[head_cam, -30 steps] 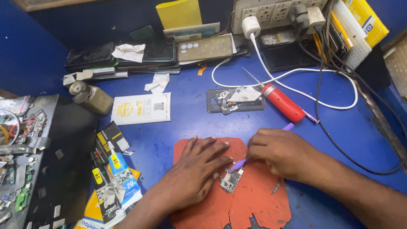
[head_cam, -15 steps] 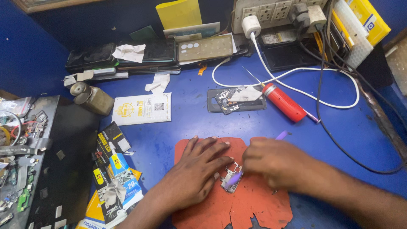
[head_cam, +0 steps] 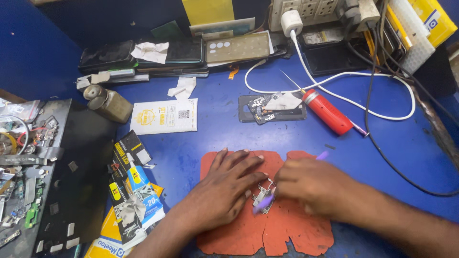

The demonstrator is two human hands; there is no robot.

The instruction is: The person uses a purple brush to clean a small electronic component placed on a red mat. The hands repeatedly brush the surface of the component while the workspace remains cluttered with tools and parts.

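On the blue counter [head_cam: 201, 143] lies a torn orange rubber mat [head_cam: 287, 229]. The left hand [head_cam: 224, 188] rests flat, fingers spread, pinning a small metal circuit part [head_cam: 264, 195] at the mat's middle. The right hand [head_cam: 311, 184] grips a thin purple tool [head_cam: 322, 155] touching that part.

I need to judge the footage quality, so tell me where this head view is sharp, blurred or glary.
In the head view, the red cylindrical screwdriver handle and white charger cable are sharp; the right hand and the purple plastic tool it holds are smeared by motion blur; the left hand is fairly crisp; lighting is even, with soft shadows and no strong glare on the blue tabletop.
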